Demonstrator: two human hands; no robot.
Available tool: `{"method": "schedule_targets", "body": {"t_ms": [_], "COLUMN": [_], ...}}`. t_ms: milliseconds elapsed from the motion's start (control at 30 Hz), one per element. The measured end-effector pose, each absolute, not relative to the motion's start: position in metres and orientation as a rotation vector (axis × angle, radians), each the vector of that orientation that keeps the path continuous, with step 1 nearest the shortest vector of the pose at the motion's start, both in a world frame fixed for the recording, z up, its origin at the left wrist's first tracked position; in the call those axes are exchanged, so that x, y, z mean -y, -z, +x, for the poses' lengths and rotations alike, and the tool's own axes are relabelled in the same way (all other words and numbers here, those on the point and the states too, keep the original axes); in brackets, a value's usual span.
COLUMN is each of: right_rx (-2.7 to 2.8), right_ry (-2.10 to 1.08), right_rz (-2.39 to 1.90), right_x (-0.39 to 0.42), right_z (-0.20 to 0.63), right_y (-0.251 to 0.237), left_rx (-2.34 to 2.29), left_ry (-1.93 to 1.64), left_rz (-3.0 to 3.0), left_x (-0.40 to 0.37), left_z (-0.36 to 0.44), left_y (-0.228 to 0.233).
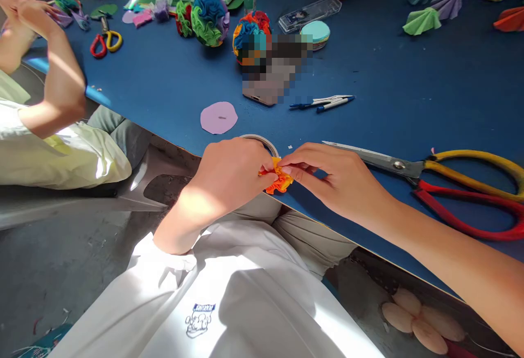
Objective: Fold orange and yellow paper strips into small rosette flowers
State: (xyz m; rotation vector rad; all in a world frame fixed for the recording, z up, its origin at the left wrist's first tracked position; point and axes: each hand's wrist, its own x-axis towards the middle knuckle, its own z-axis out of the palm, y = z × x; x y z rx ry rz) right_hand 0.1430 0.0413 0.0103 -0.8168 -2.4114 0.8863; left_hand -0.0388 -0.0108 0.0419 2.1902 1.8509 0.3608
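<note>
Two hands pinch a ruffled orange paper piece at the near edge of the blue counter.

At far left, a co-worker's raised hands (20, 17) work above the counter (409, 85), near small red-and-yellow scissors (105, 42). A lilac paper circle (219, 117) lies flat, just beyond a tape roll (257, 139). The left hand (235, 169) has its grip closed on the ruffled orange paper piece (279, 179); the right hand (327, 175) pinches the same piece from the other side with narrow fingertips. To the right lie large scissors (462, 183), blades closed, and farther back a pen (333, 104).
</note>
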Motion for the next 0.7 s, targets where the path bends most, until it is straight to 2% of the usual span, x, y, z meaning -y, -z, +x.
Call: {"method": "schedule_targets", "body": {"t_ms": [167, 700], "right_rx": [2.358, 2.301], "right_ry": [-0.973, -1.052], "right_rz": [-0.892, -0.873], "right_x": [-0.04, -0.034], "right_z": [0.142, 0.144], "right_y": [-0.009, -0.009], "left_rx": [-1.96, -1.829], "left_ry": [-0.326, -0.624], "left_rz": [2.249, 2.191], "left_x": [0.008, 0.023], "left_z": [-0.029, -0.034], "left_y": [-0.038, -0.019]}}
